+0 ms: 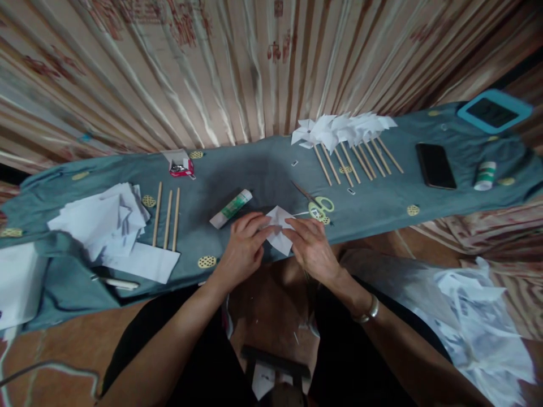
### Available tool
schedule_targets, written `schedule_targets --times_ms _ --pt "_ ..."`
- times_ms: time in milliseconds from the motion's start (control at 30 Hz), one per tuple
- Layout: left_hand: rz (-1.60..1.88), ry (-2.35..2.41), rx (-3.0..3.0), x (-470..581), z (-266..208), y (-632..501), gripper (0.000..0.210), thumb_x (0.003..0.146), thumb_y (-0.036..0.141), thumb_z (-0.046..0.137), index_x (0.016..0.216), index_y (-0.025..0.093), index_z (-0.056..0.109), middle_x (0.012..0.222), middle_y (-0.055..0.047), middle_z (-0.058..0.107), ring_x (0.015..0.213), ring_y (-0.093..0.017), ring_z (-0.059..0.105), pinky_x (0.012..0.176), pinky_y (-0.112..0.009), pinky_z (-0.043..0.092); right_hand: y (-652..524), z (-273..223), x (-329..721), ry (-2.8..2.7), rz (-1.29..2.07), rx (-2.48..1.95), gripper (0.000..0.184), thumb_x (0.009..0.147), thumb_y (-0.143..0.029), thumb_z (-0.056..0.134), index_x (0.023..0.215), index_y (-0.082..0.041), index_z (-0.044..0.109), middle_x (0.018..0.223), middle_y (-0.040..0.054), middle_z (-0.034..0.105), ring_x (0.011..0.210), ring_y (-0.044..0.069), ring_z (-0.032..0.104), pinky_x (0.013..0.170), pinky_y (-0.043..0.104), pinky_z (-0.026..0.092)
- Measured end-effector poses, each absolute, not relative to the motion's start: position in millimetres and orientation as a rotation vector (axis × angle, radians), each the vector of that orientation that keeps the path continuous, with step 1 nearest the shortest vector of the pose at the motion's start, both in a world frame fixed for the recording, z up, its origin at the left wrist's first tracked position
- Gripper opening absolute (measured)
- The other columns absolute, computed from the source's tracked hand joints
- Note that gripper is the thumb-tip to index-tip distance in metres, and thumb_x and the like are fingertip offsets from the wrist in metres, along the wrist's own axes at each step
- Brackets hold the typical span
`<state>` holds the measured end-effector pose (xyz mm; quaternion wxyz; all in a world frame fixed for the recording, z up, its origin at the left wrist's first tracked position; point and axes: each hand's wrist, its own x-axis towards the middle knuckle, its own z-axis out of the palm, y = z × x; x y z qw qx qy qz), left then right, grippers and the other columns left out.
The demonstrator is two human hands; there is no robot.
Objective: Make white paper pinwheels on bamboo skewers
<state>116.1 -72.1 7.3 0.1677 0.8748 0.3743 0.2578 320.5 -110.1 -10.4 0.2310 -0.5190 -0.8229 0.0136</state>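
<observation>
The left hand and right hand meet at the near edge of the counter, each with its fingers pinched narrow on one side of a small piece of white paper. Gripping it from opposite sides probably keeps it steady and its folds in line, and holding it close to the body likely makes it easier to see.

A green-and-white tube lies just beyond the left hand and the scissors just beyond the right, perhaps to be within easy reach. The paper pinwheels lie overlapped in a row at the back, seemingly to save room and keep the blades uncrushed; about nine sticks show beneath them, but the overlapping heads cannot be counted surely.

Three loose sticks lie side by side near one pile of paper, whose sheets are too jumbled to count. There is one red box, one phone and a second tube, at the right.
</observation>
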Motion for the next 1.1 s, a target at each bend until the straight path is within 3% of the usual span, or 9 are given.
schedule_targets --times_ms 100,233,433,733,933,1100 --pt "0.594 1.008 2.578 118 2 -75 0.035 0.085 0.008 0.051 0.114 0.023 0.064 0.124 -0.008 0.063 0.121 -0.027 0.048 0.097 -0.047 0.036 -112 -13 322 -2.263 0.15 -1.445 0.035 0.088 -0.009 0.045 0.113 -0.018 0.066 0.127 0.012 0.063 0.115 0.027 0.054 0.098 0.046 0.042" --pt "0.657 1.058 2.555 119 -5 -72 0.019 0.092 0.022 0.054 0.103 0.022 0.069 0.108 -0.006 0.071 0.105 -0.023 0.057 0.09 -0.042 0.037 -111 -13 323 -2.178 0.29 -1.443 0.03 0.089 -0.014 0.046 0.109 -0.019 0.069 0.123 0.0112 0.065 0.113 0.027 0.056 0.098 0.046 0.047" --pt "0.622 1.06 2.523 118 -6 -70 0.02 0.092 0.024 0.053 0.105 0.02 0.068 0.106 -0.006 0.071 0.102 -0.022 0.057 0.089 -0.041 0.037 -106 -9 324 -2.044 0.417 -1.434 0.024 0.089 -0.019 0.051 0.104 -0.019 0.07 0.116 0.0104 0.068 0.109 0.024 0.061 0.098 0.044 0.05" --pt "0.578 1.071 2.398 117 -1 -76 0.027 0.085 0.016 0.054 0.107 0.021 0.068 0.109 -0.006 0.067 0.105 -0.023 0.057 0.091 -0.043 0.041 -108 -2 330 -2.078 0.49 -1.393 0.03 0.077 -0.014 0.055 0.104 -0.019 0.068 0.12 0.0109 0.066 0.113 0.026 0.059 0.099 0.048 0.049" --pt "0.736 1.158 2.278 116 -4 -71 0.02 0.09 0.031 0.057 0.099 0.019 0.07 0.111 -0.009 0.065 0.104 -0.024 0.057 0.091 -0.042 0.045 -107 2 338 -2.033 0.602 -1.388 0.021 0.087 -0.021 0.052 0.097 -0.018 0.069 0.12 0.012 0.067 0.112 0.024 0.061 0.098 0.046 0.049" --pt "0.74 1.251 2.187 118 -9 -67 0.047 0.082 0.03 0.067 0.125 0.014 0.057 0.129 -0.014 0.059 0.117 -0.029 0.052 0.1 -0.047 0.042 -107 -1 336 -2.024 0.531 -1.419 0.016 0.086 -0.024 0.056 0.092 -0.019 0.07 0.118 0.0111 0.068 0.11 0.025 0.062 0.098 0.047 0.048"
